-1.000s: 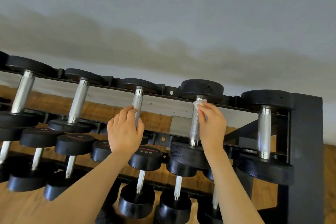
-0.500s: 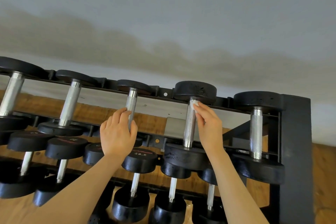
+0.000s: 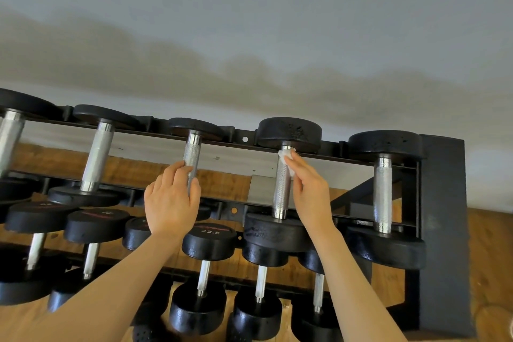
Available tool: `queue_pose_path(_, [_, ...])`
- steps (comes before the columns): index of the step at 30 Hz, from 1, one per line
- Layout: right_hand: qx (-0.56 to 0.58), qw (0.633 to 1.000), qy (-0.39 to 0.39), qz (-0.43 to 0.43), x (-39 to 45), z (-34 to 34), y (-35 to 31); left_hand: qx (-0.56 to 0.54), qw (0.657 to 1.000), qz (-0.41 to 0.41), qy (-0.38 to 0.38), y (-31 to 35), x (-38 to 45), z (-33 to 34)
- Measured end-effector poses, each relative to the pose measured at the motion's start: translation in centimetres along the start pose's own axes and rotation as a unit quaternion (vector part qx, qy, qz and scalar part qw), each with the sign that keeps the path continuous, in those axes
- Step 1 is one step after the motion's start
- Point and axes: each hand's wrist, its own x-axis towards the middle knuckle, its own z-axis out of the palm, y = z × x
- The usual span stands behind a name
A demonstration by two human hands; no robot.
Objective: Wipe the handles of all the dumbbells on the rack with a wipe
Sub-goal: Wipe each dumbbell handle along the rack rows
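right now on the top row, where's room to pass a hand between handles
Widest gap: between the wiped handle and the rightmost handle. Tighter between the handle under the left hand and the right hand pressing the wipe.

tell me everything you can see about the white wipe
The wipe is a small, crumpled white wad, soft like tissue or cloth. Only a bit shows; the rest is hidden under the right hand, whose fingers press it against the far end of a knurled metal dumbbell handle on the top tier, just below the far black weight head.
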Motion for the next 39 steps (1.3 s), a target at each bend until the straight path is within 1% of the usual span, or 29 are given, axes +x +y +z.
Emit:
queue_pose_path(3, [0.019, 0.999, 0.016, -0.026, -0.8, 0.1, 0.5, -0.003, 1.000, -0.003, -0.004, 0.0, 0.0, 0.0])
queue_pose_path(9, [-0.017, 0.996, 0.071, -0.053, 0.8, 0.3, 0.5, 0.000, 1.000, -0.003, -0.006, 0.1, 0.0, -0.2])
queue_pose_path(16, [-0.044, 0.991, 0.077, -0.097, 0.6, 0.9, 0.9, -0.006, 1.000, -0.006, -0.012, 0.0, 0.0, -0.3])
queue_pose_path(21, [-0.050, 0.989, 0.098, -0.101, 1.9, 0.8, 0.6, -0.010, 1.000, -0.004, -0.012, 0.0, 0.1, -0.4])
queue_pose_path(28, [-0.050, 0.992, 0.063, -0.097, 0.5, 0.1, 1.1, -0.014, 1.000, -0.002, -0.014, 0.1, 0.1, -0.4])
queue_pose_path(33, [-0.044, 0.993, 0.089, -0.063, 2.6, 0.1, 0.2, -0.011, 1.000, -0.004, -0.015, 0.1, 0.1, -0.4])
queue_pose_path(35, [-0.062, 0.991, 0.081, -0.083, 2.0, 0.5, 0.3, -0.011, 1.000, -0.005, -0.018, 0.1, 0.1, -0.4])
queue_pose_path(39, [-0.092, 0.983, 0.051, -0.152, 0.6, 0.4, 1.0, -0.010, 1.000, -0.006, -0.020, 0.0, 0.1, -0.4])
